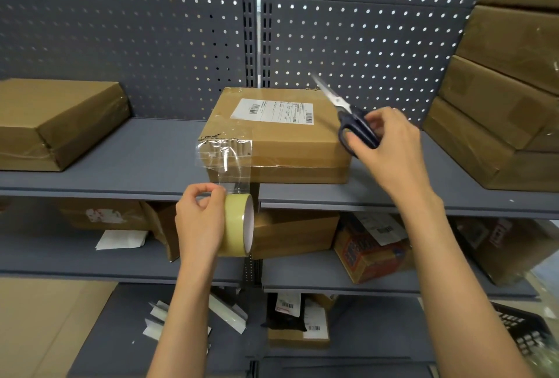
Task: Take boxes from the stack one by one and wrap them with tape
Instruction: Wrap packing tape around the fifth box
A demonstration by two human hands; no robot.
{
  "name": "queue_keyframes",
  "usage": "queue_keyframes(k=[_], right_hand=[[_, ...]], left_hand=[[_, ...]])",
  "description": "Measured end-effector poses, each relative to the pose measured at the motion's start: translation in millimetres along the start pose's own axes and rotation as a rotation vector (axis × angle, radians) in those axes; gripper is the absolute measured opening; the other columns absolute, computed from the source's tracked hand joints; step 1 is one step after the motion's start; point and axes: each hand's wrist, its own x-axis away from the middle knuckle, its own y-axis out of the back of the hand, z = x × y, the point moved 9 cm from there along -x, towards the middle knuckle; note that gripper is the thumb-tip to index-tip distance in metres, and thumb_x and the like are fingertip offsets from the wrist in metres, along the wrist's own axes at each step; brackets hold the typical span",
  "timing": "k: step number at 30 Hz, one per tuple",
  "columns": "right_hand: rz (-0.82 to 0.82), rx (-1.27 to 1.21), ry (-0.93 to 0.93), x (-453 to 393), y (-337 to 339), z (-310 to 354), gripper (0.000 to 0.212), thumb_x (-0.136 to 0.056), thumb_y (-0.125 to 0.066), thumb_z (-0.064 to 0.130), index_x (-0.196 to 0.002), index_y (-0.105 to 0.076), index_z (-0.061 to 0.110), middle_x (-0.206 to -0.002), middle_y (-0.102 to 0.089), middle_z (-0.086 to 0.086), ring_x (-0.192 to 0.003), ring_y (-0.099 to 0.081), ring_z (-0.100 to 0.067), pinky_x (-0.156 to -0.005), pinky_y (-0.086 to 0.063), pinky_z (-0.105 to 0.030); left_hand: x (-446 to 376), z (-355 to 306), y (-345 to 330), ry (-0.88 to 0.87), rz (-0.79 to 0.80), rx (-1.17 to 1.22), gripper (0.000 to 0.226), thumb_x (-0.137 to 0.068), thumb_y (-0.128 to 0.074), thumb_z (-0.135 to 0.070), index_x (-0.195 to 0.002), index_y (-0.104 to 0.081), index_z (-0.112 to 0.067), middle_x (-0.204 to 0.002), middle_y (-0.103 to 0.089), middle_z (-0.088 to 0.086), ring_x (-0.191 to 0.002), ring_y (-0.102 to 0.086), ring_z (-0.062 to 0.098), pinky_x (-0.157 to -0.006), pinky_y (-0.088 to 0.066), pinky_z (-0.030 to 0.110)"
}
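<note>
Left hand gripping tape roll; strip running up to box. Right hand holding scissors, up-right of strip, nearer.

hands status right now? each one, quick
Left hand: closed, holding the tape roll.
Right hand: closed, holding the scissors.

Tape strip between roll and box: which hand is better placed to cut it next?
Right, probably. The right hand already grips the scissors, raised over the box. The left hand holds the tape roll, keeping the tape strip stretched from the box's corner.
</note>
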Motion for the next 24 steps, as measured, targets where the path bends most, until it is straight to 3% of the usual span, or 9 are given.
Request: queue_keyframes(k=[2,4,7,12,18,24], right_hand=[[0.059,-0.082,0.051,6.5,-11.2,16.9,0.032,-0.082,-0.072,0.030,-0.104,-0.059,0.012,-0.100,-0.059,-0.002,-0.085,-0.054,-0.013,-0.070,-0.043,-0.013],[0.145,-0.138,0.081,16.7,-26.6,32.5,0.035,-0.080,-0.074,0.032,-0.106,-0.060,0.014,-0.100,-0.059,0.000,-0.083,-0.053,-0.011,-0.067,-0.039,-0.006],[0.285,-0.131,0.154,34.4,-47.4,53.2,0.043,-0.078,-0.073,0.040,-0.108,-0.055,0.016,-0.100,-0.055,0.005,-0.087,-0.052,-0.008,-0.069,-0.041,-0.009],[0.401,-0.052,0.174,46.6,-54.7,51.0,0.057,-0.069,-0.074,0.051,-0.110,-0.051,0.018,-0.107,-0.055,0.007,-0.095,-0.052,-0.009,-0.081,-0.048,-0.027],[0.442,-0.002,0.158,58.3,-48.1,39.5,0.052,-0.072,-0.073,0.054,-0.103,-0.051,0.019,-0.103,-0.055,0.006,-0.093,-0.052,-0.011,-0.076,-0.047,-0.029],[0.584,-0.022,0.130,72.5,-62.6,35.7,0.051,-0.069,-0.074,0.057,-0.100,-0.049,0.024,-0.098,-0.053,0.011,-0.084,-0.052,-0.005,-0.071,-0.049,-0.027]], left_hand=[[0.4,0.1,0.2,0.004,0.001,0.002,0.012,-0.093,-0.055,-0.018,-0.103,-0.062,-0.013,-0.068,-0.050,-0.002,-0.064,-0.045,0.007,-0.059,-0.035,0.023],[-0.5,0.4,0.4,0.008,-0.003,0.006,0.013,-0.093,-0.056,-0.018,-0.103,-0.062,-0.013,-0.068,-0.050,-0.002,-0.064,-0.045,0.007,-0.058,-0.035,0.024],[-1.6,1.5,0.6,0.016,-0.007,0.012,0.012,-0.093,-0.056,-0.018,-0.102,-0.063,-0.012,-0.067,-0.050,-0.002,-0.063,-0.044,0.007,-0.058,-0.035,0.023],[-2.1,2.4,1.3,0.017,-0.012,0.017,0.015,-0.093,-0.056,-0.018,-0.103,-0.064,-0.011,-0.068,-0.051,-0.003,-0.063,-0.045,0.007,-0.058,-0.035,0.024],[0.1,4.4,1.4,0.013,-0.017,0.027,0.018,-0.094,-0.055,-0.018,-0.108,-0.064,-0.009,-0.071,-0.053,-0.006,-0.068,-0.047,0.005,-0.061,-0.036,0.023],[2.3,5.1,1.1,0.009,-0.020,0.034,0.018,-0.094,-0.055,-0.017,-0.108,-0.064,-0.009,-0.069,-0.051,-0.006,-0.067,-0.047,0.005,-0.063,-0.036,0.022]])
